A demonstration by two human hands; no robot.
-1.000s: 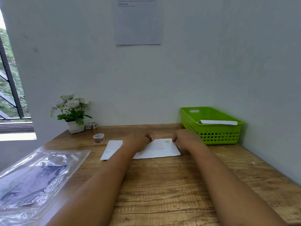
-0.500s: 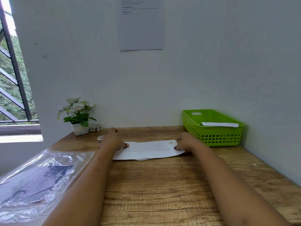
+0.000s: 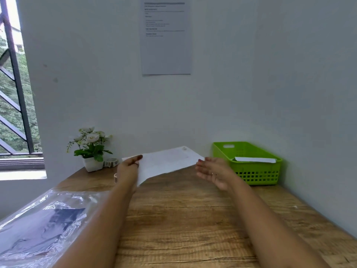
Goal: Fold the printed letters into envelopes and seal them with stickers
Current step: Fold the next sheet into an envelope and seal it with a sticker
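Observation:
A white envelope [image 3: 166, 161] is lifted off the wooden table [image 3: 189, 219], its right end higher than its left. A small sticker sits near its upper right corner. My left hand [image 3: 128, 167] pinches the envelope's left end. My right hand [image 3: 214, 171] hovers just right of the envelope with straight, spread fingers and holds nothing. A roll of stickers [image 3: 115, 177] peeks out behind my left wrist, mostly hidden.
A green basket [image 3: 249, 173] at the back right holds a white envelope [image 3: 255, 159]. A white pot of flowers [image 3: 90, 149] and a tape roll [image 3: 111, 162] stand at the back left. A clear plastic bag [image 3: 44, 223] lies at the near left.
The envelope lay flat on the table under both hands; now my left hand has raised it into the air. My right hand has let go and opened beside it.

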